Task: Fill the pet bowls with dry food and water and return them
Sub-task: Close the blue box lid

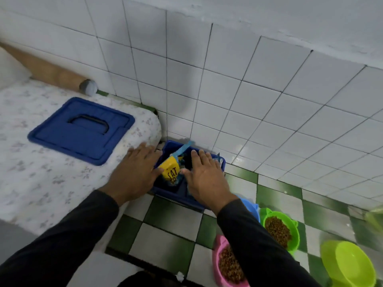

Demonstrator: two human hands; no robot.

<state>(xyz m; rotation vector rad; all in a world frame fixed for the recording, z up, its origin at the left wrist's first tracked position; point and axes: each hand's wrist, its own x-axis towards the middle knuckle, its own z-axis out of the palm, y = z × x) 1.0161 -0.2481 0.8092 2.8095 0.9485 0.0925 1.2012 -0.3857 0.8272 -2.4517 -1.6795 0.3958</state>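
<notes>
Head view puts us at the storing-away step: our left hand and right hand lie flat, fingers straight, gripping nothing, over the yellow food bag inside the blue bin on the floor. We judge the blue lid on the bed goes on next. Kibble fills the pink bowl and green bowl; the lime bowl looks dry, awaiting water.
</notes>
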